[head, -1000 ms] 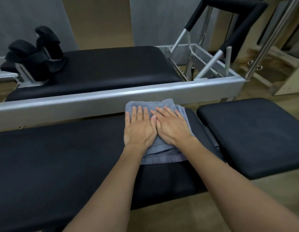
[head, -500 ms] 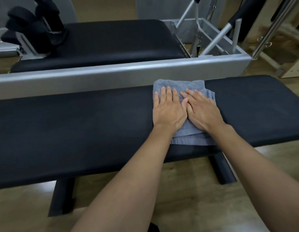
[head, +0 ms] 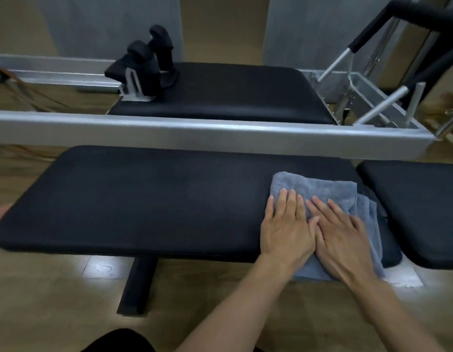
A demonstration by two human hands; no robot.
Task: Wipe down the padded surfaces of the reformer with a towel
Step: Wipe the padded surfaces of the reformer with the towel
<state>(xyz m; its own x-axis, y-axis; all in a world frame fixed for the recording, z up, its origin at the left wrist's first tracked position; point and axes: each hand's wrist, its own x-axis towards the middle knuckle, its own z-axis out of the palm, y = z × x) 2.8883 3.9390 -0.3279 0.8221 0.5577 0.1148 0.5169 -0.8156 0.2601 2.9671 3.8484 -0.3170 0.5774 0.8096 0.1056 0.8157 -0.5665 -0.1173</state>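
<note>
A folded grey-blue towel (head: 319,191) lies on the right end of a long black padded bench (head: 144,199), its near edge hanging over the front. My left hand (head: 286,229) and my right hand (head: 339,235) lie side by side, flat on the towel with fingers stretched out and pointing away from me. Neither hand grips the cloth; both press it against the pad. Behind the bench, the reformer's black padded carriage (head: 220,95) sits inside a silver frame (head: 195,133), with black shoulder rests (head: 149,64) at its left end.
A second black pad (head: 418,207) stands just right of the bench across a narrow gap. The footbar and metal struts (head: 360,80) rise at the back right. The bench's black leg (head: 136,285) stands on a wooden floor. A white cloth (head: 403,278) lies on the floor under the gap.
Both hands have slid the towel back from the far edge toward the near edge of the bench. The view has shifted left, showing the bench's left end.
</note>
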